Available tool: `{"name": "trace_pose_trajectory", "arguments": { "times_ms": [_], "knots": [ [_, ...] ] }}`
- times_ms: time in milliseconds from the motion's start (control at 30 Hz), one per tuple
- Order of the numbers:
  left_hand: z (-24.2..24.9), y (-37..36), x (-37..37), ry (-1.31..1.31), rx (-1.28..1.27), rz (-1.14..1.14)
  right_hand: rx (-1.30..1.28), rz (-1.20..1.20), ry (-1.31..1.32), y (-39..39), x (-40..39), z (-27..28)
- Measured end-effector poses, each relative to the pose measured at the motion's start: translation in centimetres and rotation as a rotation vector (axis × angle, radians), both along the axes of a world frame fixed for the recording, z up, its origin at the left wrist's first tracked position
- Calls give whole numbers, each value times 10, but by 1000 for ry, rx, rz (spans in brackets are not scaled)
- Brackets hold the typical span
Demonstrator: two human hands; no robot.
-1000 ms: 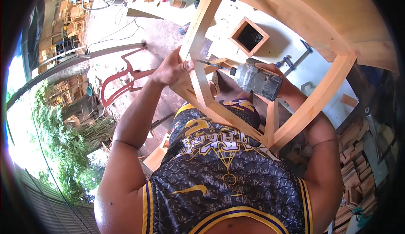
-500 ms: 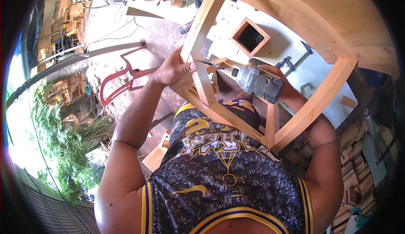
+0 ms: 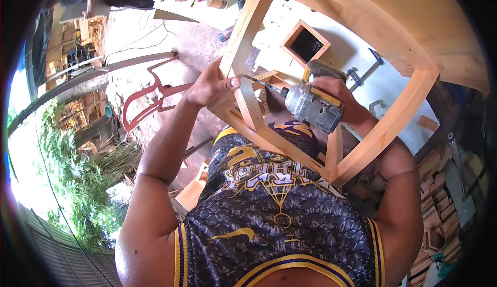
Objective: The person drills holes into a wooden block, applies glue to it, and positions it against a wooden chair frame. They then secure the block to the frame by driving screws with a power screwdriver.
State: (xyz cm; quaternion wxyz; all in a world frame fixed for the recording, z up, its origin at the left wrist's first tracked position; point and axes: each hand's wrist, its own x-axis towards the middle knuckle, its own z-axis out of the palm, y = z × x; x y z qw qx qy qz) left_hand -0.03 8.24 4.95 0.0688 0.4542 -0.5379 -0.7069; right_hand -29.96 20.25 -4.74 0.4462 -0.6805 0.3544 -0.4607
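My left hand (image 3: pixel 211 86) is wrapped around a pale wooden leg of a chair-like frame (image 3: pixel 249 27), its thumb lying near the joint. My right hand (image 3: pixel 337 93) grips a cordless drill (image 3: pixel 312 107) with a grey, worn body and a yellow-and-black handle, reaching inside the frame. From its chuck a long thin bit (image 3: pixel 265 84) points left, its tip right at the wood beside my left thumb. The frame leans close against my torso, its curved panel (image 3: pixel 440 18) rising at the upper right.
Behind the frame is a white worktable (image 3: pixel 357 38) with a square wooden box (image 3: pixel 306 42) and a bar clamp (image 3: pixel 366 70). A reddish chair frame (image 3: pixel 142 113) lies at left. Stacked wood offcuts (image 3: pixel 437 219) sit at lower right. Another person's hand (image 3: pixel 90 0) shows at upper left.
The drill has turned in my right hand, so its handle and battery base now show. The bit tip stays by the joint. Another person has come into view at upper left.
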Motion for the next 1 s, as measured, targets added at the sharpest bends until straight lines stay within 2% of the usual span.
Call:
{"name": "trace_pose_trajectory", "arguments": {
  "times_ms": [267, 367, 533, 1000],
  "knots": [
    [2, 1, 0, -2, 54, 15, 42, 23, -79, -2, 3, -12],
    [-2, 0, 4, 5, 50, 5, -28, 1, -44, -2, 6, -16],
    [-1, 4, 0, -18, 13, 70, 52, 44, -104, 1, 7, -20],
    [-3, 1, 5, 6, 55, 15, 12, 8, -133, -2, 6, -24]
  ]
}}
